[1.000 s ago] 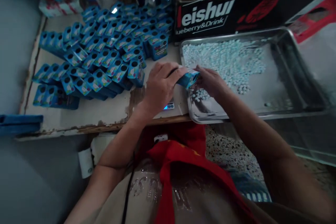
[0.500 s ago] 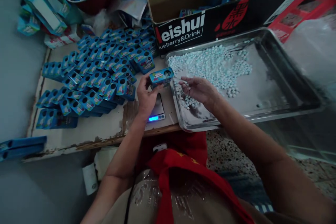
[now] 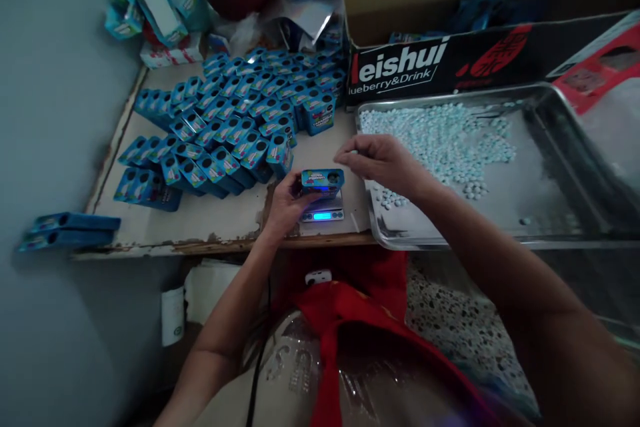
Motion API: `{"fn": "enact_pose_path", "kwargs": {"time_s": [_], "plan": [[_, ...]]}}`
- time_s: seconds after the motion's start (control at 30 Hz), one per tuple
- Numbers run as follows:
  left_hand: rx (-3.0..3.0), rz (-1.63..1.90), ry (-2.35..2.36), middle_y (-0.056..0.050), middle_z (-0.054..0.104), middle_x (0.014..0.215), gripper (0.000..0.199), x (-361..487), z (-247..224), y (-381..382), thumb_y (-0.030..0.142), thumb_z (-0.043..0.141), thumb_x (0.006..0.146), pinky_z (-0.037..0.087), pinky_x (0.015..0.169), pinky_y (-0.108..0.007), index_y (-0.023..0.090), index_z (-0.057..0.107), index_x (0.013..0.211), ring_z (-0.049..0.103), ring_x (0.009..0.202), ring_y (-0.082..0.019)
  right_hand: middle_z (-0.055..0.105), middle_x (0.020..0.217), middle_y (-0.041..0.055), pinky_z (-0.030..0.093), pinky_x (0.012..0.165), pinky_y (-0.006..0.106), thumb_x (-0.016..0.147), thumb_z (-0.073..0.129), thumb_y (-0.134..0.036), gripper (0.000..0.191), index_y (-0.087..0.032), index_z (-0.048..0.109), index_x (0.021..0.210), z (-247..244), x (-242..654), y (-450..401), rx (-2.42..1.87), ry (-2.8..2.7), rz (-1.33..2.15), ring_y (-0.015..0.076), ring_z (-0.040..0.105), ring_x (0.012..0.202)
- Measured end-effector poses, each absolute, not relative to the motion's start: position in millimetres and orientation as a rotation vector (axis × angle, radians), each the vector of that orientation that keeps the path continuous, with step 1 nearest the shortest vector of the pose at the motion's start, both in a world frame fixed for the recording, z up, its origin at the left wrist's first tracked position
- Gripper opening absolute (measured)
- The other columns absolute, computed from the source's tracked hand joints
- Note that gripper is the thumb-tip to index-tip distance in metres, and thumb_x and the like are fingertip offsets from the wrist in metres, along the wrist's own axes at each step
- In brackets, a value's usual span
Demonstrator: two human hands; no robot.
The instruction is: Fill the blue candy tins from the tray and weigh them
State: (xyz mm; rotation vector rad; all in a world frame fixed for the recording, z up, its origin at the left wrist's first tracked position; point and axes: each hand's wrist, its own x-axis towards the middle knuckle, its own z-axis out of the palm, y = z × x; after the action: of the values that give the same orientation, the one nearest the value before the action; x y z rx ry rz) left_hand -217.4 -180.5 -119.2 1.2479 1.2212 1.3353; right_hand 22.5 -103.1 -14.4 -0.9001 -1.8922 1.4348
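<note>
Left grip point(image 3: 287, 205) holds the blue box point(image 3: 321, 179) at its left end.

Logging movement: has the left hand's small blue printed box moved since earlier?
Yes: judged against the rectangular silver metal tray, the box has moved left, away from it.

a blue printed box point(image 3: 321, 179) lies sideways over the lit scale point(image 3: 323, 215).

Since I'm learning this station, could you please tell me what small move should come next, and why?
Probably settle the box on the scale with the left hand, since that hand holds the box over it and the display is lit; contact is unclear.
</note>
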Motion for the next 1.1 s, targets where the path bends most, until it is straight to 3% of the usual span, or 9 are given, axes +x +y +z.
{"fn": "enact_pose_path", "kwargs": {"time_s": [0.23,0.47,0.6,0.7,0.77,0.83,0.87,1.0,1.1], "plan": [[1.331,1.4,1.187,-0.011,0.078,0.131,0.087,-230.6,-137.1,-189.9,0.058,0.108,0.07,0.063,0.116,-0.047,0.025,0.068,0.141,0.076,0.13,-0.032,0.063,0.067,-0.0029,0.034,0.069,0.031,0.095,0.081,-0.024,0.006,-0.021,0.085,0.098,-7.8,-7.3,-107.3,-1.141,-2.418,1.008,0.014,0.053,0.066],[1.88,1.406,1.482,-0.012,0.078,0.139,0.07,-254.8,-90.3,-203.6,0.055,0.099,0.087,0.059,0.123,-0.051,0.026,0.07,0.143,0.075,0.134,-0.032,0.051,0.062,-0.0049,0.028,0.062,0.032,0.086,0.089,-0.042,0.022,-0.022,0.082,0.093,-9.0,15.2,-106.8,-1.222,-1.878,1.112,0.0128,0.039,0.06],[2.341,1.006,1.559,-0.014,0.074,0.151,0.078,-214.5,-60.2,-190.7,0.044,0.102,0.085,0.052,0.131,-0.054,0.024,0.067,0.151,0.068,0.145,-0.036,0.048,0.063,-0.0043,0.025,0.06,0.034,0.087,0.078,-0.046,0.025,-0.022,0.071,0.084,-29.0,48.4,-90.3,-1.423,-1.462,1.156,0.0132,0.037,0.058],[2.475,0.586,1.588,-0.011,0.08,0.137,0.04,-183.4,-51.8,-184.4,0.029,0.088,0.1,0.064,0.111,-0.044,0.025,0.075,0.137,0.076,0.131,-0.031,0.063,0.07,0.004,0.041,0.069,0.039,0.088,0.075,-0.041,0.019,-0.023,0.074,0.085,-55.2,72.1,-78.1,-1.793,-1.725,0.737,0.0209,0.056,0.068],[2.461,0.558,1.633,-0.008,0.081,0.133,0.03,-186.5,-44.9,-189.1,0.026,0.082,0.105,0.065,0.105,-0.041,0.03,0.075,0.134,0.077,0.128,-0.028,0.081,0.105,0.0169,0.053,0.092,0.05,0.093,0.067,-0.043,0.024,-0.024,0.08,0.096,-69.8,81.9,-74.6,-1.789,-2.01,0.445,0.034,0.074,0.101],[2.413,0.752,1.696,-0.008,0.079,0.138,0.034,-218.4,-29.6,-200.9,0.03,0.078,0.108,0.063,0.112,-0.042,0.031,0.07,0.141,0.075,0.133,-0.027,0.078,0.144,0.0212,0.05,0.115,0.059,0.098,0.058,-0.048,0.036,-0.026,0.083,0.112,-78.6,82.2,-74.0,-1.548,-2.192,0.224,0.0412,0.071,0.137],[2.394,0.877,1.732,-0.009,0.077,0.141,0.037,-245.3,-18.1,-208.4,0.034,0.075,0.11,0.062,0.116,-0.044,0.031,0.067,0.145,0.073,0.137,-0.026,0.075,0.151,0.0206,0.049,0.121,0.059,0.1,0.056,-0.05,0.04,-0.028,0.082,0.12,-80.9,77.7,-73.9,-1.402,-2.234,0.145,0.0413,0.069,0.143],[2.42,1.181,2.026,-0.01,0.073,0.148,0.048,-401.8,38.9,-240.0,0.044,0.074,0.111,0.055,0.121,-0.05,0.025,0.062,0.153,0.067,0.14,-0.028,0.083,0.125,0.0186,0.063,0.103,0.054,0.101,0.06,-0.056,0.049,-0.031,0.075,0.14,-81.6,25.7,-70.4,-1.086,-2.304,0.07,0.0406,0.08,0.118],[2.123,1.043,2.404,-0.009,0.075,0.14,0.049,-527.2,61.0,-260.4,0.044,0.087,0.1,0.05,0.124,-0.052,0.022,0.07,0.141,0.065,0.134,-0.028,0.081,0.124,0.0193,0.066,0.097,0.053,0.103,0.059,-0.057,0.057,-0.027,0.07,0.149,-81.1,-29.4,-67.3,-0.905,-2.409,0.104,0.0409,0.079,0.118]]}}
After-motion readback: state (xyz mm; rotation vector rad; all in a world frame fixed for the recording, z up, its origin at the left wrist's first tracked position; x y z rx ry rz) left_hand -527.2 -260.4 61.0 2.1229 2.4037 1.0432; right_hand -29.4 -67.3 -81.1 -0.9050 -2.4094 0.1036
